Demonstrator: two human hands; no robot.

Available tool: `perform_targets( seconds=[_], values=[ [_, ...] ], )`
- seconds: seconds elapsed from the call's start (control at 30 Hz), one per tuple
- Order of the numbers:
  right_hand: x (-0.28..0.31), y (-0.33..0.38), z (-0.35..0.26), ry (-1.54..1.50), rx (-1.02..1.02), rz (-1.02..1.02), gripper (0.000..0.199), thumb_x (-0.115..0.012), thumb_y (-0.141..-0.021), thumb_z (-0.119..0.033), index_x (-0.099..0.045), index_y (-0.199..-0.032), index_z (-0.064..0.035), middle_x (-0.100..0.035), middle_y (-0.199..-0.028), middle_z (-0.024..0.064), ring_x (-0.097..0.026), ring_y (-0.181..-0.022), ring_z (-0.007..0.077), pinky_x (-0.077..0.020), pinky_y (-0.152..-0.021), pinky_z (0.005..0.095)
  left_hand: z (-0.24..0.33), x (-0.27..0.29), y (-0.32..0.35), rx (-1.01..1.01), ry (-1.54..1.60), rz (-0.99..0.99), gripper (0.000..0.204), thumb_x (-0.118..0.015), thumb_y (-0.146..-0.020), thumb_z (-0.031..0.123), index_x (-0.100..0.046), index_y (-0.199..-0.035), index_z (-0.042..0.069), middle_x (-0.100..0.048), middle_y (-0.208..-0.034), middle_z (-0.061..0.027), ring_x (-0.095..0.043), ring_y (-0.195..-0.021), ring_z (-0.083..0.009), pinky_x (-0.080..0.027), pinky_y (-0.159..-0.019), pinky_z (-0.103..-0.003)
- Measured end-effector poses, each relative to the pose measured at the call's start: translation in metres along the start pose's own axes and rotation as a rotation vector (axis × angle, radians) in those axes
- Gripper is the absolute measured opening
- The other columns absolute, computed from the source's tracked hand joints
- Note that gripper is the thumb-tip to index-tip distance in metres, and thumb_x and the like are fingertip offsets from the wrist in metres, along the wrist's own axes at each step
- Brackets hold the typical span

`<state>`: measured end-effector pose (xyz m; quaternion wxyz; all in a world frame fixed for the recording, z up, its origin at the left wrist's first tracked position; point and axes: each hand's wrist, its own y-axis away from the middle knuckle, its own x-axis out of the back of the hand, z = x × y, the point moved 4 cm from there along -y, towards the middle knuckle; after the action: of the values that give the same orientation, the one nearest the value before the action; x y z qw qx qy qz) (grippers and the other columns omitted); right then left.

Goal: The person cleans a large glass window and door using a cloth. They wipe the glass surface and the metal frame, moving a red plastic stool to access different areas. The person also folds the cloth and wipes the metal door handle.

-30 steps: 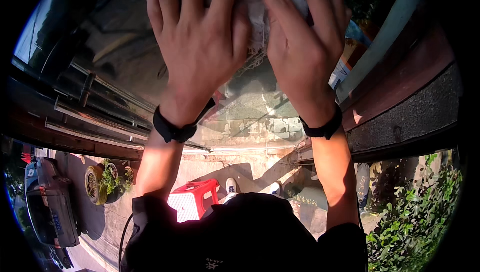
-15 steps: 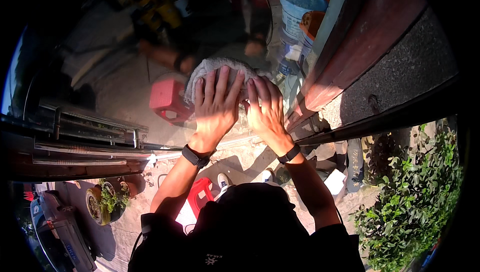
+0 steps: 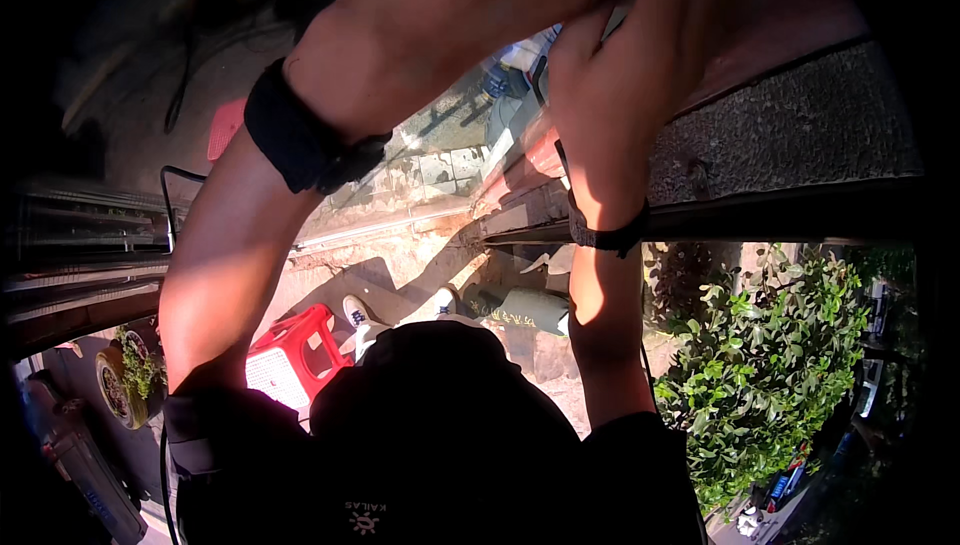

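Observation:
Both my hands are raised very close to the camera and fill the top of the view. My left hand (image 3: 470, 25) is seen from its back, with a black band (image 3: 300, 135) on the wrist. My right hand (image 3: 630, 95) reaches up beside it, fingers running out of the top edge, with a black band (image 3: 605, 237) on its wrist as well. The fingertips of both hands are cut off by the frame. Whatever they touch or hold is hidden.
Far below are a red plastic stool (image 3: 290, 355), a pink stool (image 3: 225, 130), white shoes (image 3: 355, 310) and a potted plant (image 3: 125, 385). A rough stone ledge (image 3: 800, 135) crosses the right side above a green shrub (image 3: 770, 365). Metal rails (image 3: 90, 245) run along the left.
My hands, which pressed on a pale bundle held out below, have come up close to the camera. The bundle is no longer in view.

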<state>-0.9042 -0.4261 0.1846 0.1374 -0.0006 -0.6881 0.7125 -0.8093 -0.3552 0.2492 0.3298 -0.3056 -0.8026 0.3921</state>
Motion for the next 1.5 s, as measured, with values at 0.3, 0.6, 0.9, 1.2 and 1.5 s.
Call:
perform_targets(
  seconds=[0.3, 0.6, 0.9, 1.2, 1.5],
  values=[
    [0.013, 0.127, -0.017, -0.235, -0.527, -0.407, 0.056, -0.045, -0.101, -0.022, -0.040, -0.145, 0.0121, -0.026, -0.158, 0.0364, -0.030, -0.145, 0.0524, -0.0273, -0.118, 0.0564, 0.086, -0.020, 0.116, -0.093, 0.085, -0.407, 0.071, -0.048, -0.096, 0.030, -0.025, -0.163, 0.020, -0.019, -0.171, 0.0035, -0.014, -0.157, -0.0135, -0.009, -0.129, -0.034],
    [-0.010, 0.000, 0.030, -0.020, -0.091, -0.195, 0.081, -0.032, -0.107, -0.051, -0.006, -0.161, 0.0034, -0.002, -0.165, 0.0332, -0.004, -0.154, 0.0484, -0.0073, -0.123, 0.0592, 0.045, 0.000, -0.014, 0.227, -0.013, -0.047, 0.074, -0.046, -0.099, 0.033, -0.014, -0.164, 0.020, -0.007, -0.172, 0.0049, -0.004, -0.158, -0.0126, -0.003, -0.130, -0.036],
    [-0.016, 0.143, -0.084, -0.304, -0.308, -0.563, 0.083, -0.029, -0.106, -0.055, -0.008, -0.161, 0.0031, 0.006, -0.165, 0.0346, 0.001, -0.153, 0.0525, -0.0070, -0.121, 0.0625, 0.047, 0.012, 0.166, 0.096, 0.042, -0.472, 0.075, -0.043, -0.098, 0.032, -0.011, -0.164, 0.017, -0.008, -0.172, 0.0049, -0.004, -0.157, -0.0093, -0.003, -0.130, -0.034],
    [-0.085, 0.031, -0.223, -0.255, 0.024, -0.444, 0.092, -0.019, -0.102, -0.066, -0.020, -0.159, 0.0056, 0.002, -0.166, 0.0324, -0.001, -0.149, 0.0613, -0.0076, -0.116, 0.0740, -0.109, 0.077, 0.217, 0.567, 0.197, -0.096, 0.063, -0.047, -0.098, 0.030, -0.036, -0.159, 0.019, -0.027, -0.168, -0.0056, -0.020, -0.157, -0.0225, -0.009, -0.127, -0.051],
    [-0.138, -0.121, -0.393, -0.217, 0.404, -0.286, 0.088, -0.017, -0.102, -0.069, -0.034, -0.158, -0.0033, -0.020, -0.165, 0.0295, -0.017, -0.152, 0.0500, -0.0171, -0.119, 0.0643, -0.306, 0.178, 0.234, 0.756, -0.016, 0.157, 0.055, -0.050, -0.099, 0.027, -0.049, -0.147, 0.000, -0.037, -0.159, -0.0271, -0.032, -0.151, -0.0398, -0.021, -0.124, -0.051]
  ],
)
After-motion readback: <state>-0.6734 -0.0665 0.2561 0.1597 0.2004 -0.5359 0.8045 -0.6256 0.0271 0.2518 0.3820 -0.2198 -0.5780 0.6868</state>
